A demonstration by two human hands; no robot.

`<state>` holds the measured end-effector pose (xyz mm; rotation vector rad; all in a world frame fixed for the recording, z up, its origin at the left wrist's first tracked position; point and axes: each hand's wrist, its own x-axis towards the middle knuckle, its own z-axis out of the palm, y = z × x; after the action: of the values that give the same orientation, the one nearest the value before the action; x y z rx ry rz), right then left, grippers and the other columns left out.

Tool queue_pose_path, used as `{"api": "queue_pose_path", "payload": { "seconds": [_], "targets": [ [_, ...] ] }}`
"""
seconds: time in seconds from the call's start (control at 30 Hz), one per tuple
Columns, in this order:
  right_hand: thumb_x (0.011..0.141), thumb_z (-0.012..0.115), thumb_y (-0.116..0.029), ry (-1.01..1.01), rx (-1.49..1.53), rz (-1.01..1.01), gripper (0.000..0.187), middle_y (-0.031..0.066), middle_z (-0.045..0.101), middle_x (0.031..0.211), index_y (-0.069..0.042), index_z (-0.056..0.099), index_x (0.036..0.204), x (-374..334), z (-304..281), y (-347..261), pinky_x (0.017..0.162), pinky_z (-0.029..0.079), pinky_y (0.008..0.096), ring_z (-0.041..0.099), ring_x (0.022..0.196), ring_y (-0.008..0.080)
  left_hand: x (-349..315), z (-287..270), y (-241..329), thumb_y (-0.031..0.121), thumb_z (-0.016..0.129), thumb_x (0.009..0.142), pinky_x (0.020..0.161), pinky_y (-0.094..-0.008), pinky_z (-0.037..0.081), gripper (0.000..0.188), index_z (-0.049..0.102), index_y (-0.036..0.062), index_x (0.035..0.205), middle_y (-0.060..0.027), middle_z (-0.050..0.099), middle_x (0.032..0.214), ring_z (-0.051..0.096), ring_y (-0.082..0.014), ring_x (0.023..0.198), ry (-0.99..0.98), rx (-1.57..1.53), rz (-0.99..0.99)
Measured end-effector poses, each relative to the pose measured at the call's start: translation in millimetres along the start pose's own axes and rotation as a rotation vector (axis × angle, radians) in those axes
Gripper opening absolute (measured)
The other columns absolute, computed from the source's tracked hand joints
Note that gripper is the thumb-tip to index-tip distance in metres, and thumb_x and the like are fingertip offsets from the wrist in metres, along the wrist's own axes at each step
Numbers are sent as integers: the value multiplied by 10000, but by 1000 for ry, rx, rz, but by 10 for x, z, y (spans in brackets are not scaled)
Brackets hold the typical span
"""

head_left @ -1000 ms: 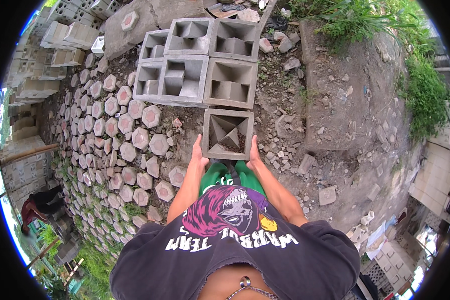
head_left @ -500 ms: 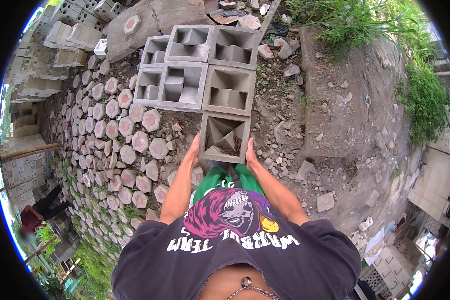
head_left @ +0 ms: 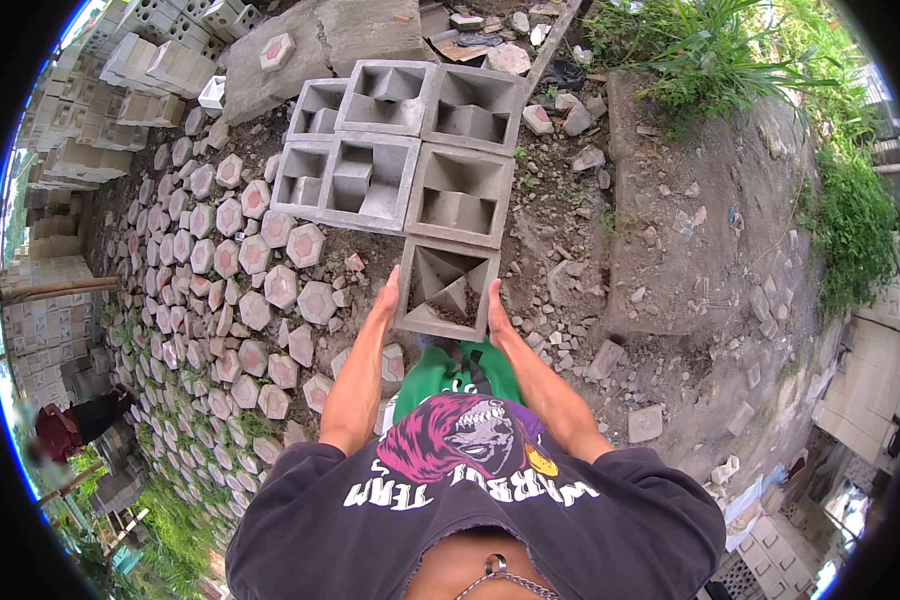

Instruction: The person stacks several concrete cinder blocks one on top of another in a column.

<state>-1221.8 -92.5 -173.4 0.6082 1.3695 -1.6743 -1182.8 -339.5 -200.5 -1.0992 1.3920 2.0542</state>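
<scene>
While left fingers and right fingers grip one block, another block bounds its far edge, rubble rightward.

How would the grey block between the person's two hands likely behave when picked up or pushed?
The block is probably stiff and fairly heavy, given its thick, concrete-looking walls. Its dull, unpolished surface seems unlikely to be slippery for the left hand or right hand. Its square shape suggests it won't roll easily.
</scene>
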Motion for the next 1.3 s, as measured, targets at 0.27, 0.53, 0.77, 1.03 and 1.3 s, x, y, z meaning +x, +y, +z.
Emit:
{"api": "queue_pose_path", "payload": {
  "seconds": [0.27, 0.53, 0.77, 1.03, 1.3],
  "targets": [
    [771, 295, -854, -11, 43, -15, 1115, 132, 117, 1568, -42, 87, 1507, 54, 37, 69, 1151, 153, 414, 134, 1439, 261, 0, -2, 9, 658, 305, 912, 1129, -366, 215, 817, 390, 23, 1418, -160, 383, 1463, 330, -277, 1368, -45, -38, -55],
    [772, 314, -850, 2, -8, -14, 1118, 135, 117, 1568, -36, 89, 1505, -87, 49, -40, 1149, 141, 437, 137, 1437, 282, 306, -87, -179, 666, 229, 926, 1148, -347, 143, 838, 336, 12, 1440, -170, 286, 1511, 212, -271, 1421, -21, 109, 68],
    [821, 400, -765, 8, -128, -97, 1049, 144, 119, 1566, -5, 130, 1492, -44, -38, 104, 1152, 118, 419, 146, 1435, 267, -171, 54, -48, 723, 202, 895, 1079, -385, 279, 929, 497, -61, 1296, -296, 471, 1340, 401, -364, 1312, 375, 480, 33],
    [868, 526, -622, 102, -135, -154, 827, 128, 344, 1480, -45, 345, 1432, -104, -179, 616, 1082, 266, 483, 338, 1346, 288, -623, 95, -433, 657, 407, 887, 1010, -409, 384, 781, 472, 32, 1352, -254, 539, 1282, 502, -373, 1216, 403, 567, 392],
    [878, 528, -602, 217, 2, -131, 742, 84, 354, 1461, -143, 340, 1430, -454, -56, 1156, 1006, 298, 585, 338, 1327, 301, -1143, -182, -656, 617, 472, 871, 1006, -411, 399, 786, 444, -6, 1350, -229, 529, 1306, 502, -360, 1217, 226, 765, 356]
  ]
}}
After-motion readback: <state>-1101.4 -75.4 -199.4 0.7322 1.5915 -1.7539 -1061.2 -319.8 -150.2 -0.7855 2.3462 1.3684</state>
